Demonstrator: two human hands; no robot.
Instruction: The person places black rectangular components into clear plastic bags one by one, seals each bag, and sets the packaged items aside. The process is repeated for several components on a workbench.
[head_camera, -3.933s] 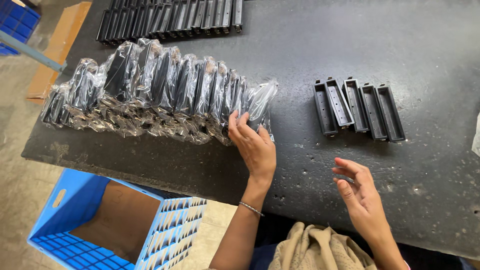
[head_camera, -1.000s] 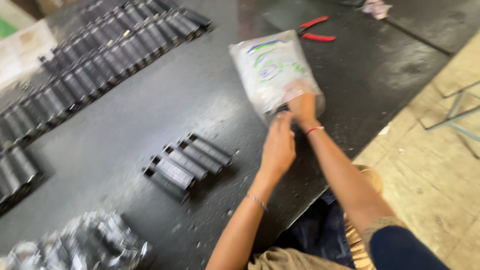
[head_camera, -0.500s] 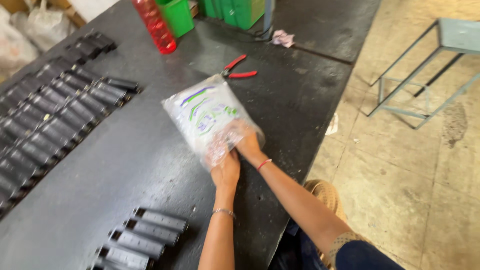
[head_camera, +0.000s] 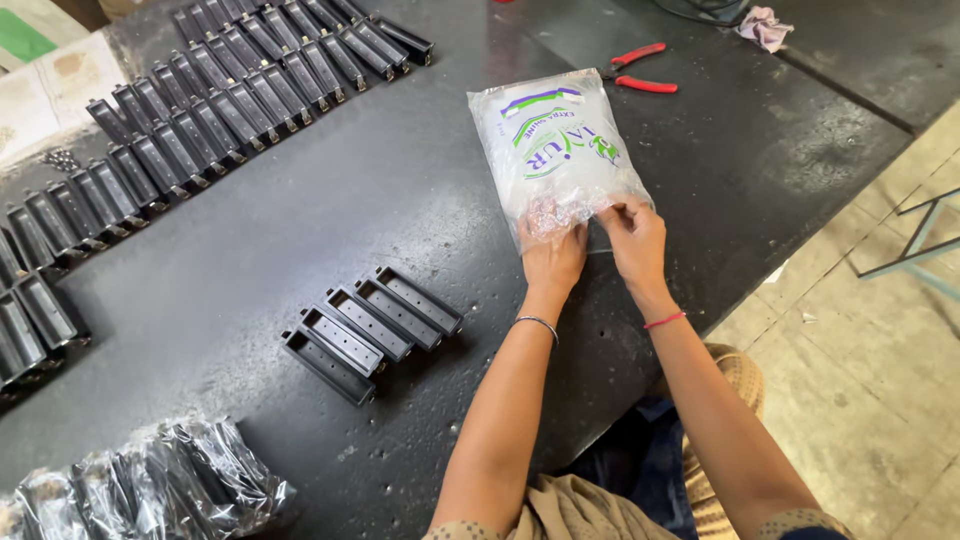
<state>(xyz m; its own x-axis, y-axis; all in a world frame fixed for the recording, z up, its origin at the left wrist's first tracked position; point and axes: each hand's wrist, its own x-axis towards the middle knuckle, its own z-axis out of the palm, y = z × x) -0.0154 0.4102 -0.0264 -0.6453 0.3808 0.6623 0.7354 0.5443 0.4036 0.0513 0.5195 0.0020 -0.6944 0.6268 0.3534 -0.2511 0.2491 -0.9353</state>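
Nearest to me, at the near left corner of the bench (head_camera: 250, 330), lies a heap of black parts wrapped in clear film (head_camera: 150, 490). Just beyond it, near the middle of the near edge, five open black plastic housings (head_camera: 372, 330) lie side by side, touching one another, in a short diagonal row.

To the right of that row my two forearms reach out over the near edge. My left hand (head_camera: 552, 255), with a thin metal bangle (head_camera: 537, 324) on the wrist, rests on the near end of a clear plastic bag with green and purple printing (head_camera: 555, 150). Its fingers are bent and pressed together, gripping the crumpled film at the bag's near left corner. My right hand (head_camera: 632, 235), with a red thread (head_camera: 664, 320) on the wrist, sits just beside the left. Its fingertips are pinching the film at the bag's near right corner. The two hands are close but not touching.

The bag lies flat near the right edge of the bench, its long side running away from me. Whitish film shows inside it; what it is I cannot tell.

Beyond the bag, toward the far right corner, lie red-handled pliers (head_camera: 635, 70), apart from the bag. Farther still is a crumpled pink cloth (head_camera: 765, 25).

Along the far left side, long rows of black housings (head_camera: 200, 110) run diagonally to the far edge.
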